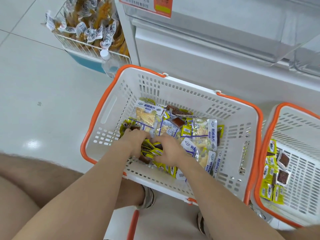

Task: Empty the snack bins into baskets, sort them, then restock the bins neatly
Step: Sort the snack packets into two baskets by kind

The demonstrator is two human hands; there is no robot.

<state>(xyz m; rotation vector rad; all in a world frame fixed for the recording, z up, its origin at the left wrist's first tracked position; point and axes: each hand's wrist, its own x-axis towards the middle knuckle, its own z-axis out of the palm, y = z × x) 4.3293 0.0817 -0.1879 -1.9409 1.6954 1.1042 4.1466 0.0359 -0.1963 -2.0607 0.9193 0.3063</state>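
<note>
The white basket (173,87) with the orange rim holds a mixed heap. A second basket (303,135) stands just beside its right edge, with sorted yellow packets (270,172) along its left wall. Larger fish-slice packs (147,115) lie flat toward the first basket's far and right sides. Toward its near-left corner, a fanned bundle of small yellow packets (153,150) sits between the hands, long axes running roughly from the left wall to the right wall. The left hand (136,141) and the right hand (168,153) each curl their fingers round one end of it.

The white slotted plastic basket with an orange rim (173,89) looks smooth and matt. The yellow and clear film snack packets (200,130) inside are glossy. The pale floor tiles (43,94) gleam, polished.
</note>
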